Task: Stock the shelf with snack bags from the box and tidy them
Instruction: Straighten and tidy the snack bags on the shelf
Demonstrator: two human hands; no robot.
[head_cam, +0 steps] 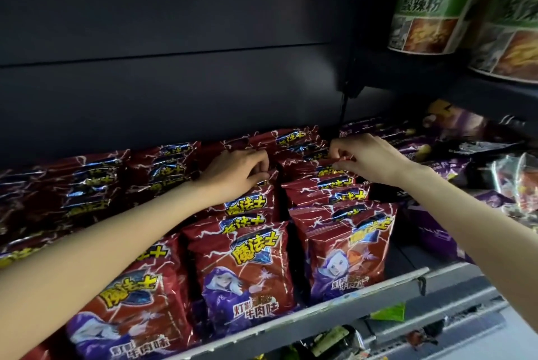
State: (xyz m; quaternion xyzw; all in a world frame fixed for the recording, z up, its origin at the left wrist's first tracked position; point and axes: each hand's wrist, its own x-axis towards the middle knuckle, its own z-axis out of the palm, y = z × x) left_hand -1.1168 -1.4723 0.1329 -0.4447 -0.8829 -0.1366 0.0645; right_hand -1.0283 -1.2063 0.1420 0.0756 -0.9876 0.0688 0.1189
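Red snack bags [247,269] with a purple-robed cartoon figure and yellow lettering stand in several rows front to back on the shelf [364,295]. Both my arms reach deep into the shelf. My left hand [235,173] has its fingers curled on the top edge of a bag far back in the middle row. My right hand [366,155] pinches the top edge of a red bag [329,167] far back in the right-hand row. The box is not in view.
Purple snack bags [454,138] fill the shelf space to the right of the red rows. Green-labelled noodle cups [425,10] stand on the upper shelf at top right. The dark shelf back panel [174,83] rises behind the bags. More goods show below the shelf rail.
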